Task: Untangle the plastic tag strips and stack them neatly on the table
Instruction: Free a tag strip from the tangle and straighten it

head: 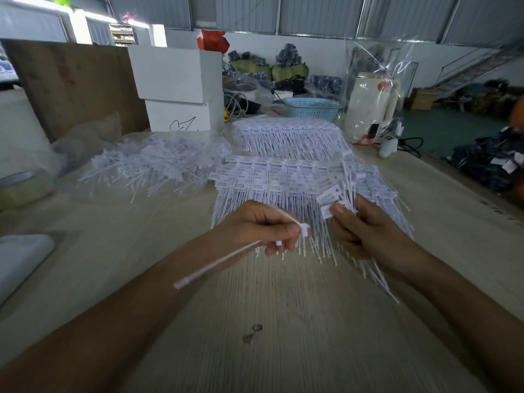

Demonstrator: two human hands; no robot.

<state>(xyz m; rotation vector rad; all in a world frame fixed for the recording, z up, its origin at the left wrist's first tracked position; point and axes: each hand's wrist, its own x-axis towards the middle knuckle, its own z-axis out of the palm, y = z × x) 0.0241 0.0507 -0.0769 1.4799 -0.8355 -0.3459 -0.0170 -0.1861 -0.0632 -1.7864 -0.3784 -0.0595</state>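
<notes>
The pale wood-grain table (pixel 283 321) carried, just beyond both grips, a broad fanned stack of white plastic tag strips (pixel 283 182) with label heads aligned in rows and thin tails pointing toward the person; a second such stack (pixel 289 134) lay farther off, and to the left of the grips, well apart, a loose tangled heap of translucent strips (pixel 158 168) waited. The step in hand looked like separating: the right hand (pixel 365 231) gripped a small bundle of white strips (pixel 348 194), heads up and tails trailing below the fist, while the left hand (pixel 263 225) pinched a single white strip (pixel 221 262) near its boxy head, tail slanting down and left. Next, that strip probably needed laying onto the near stack, head matched to the rows, tail parallel
</notes>
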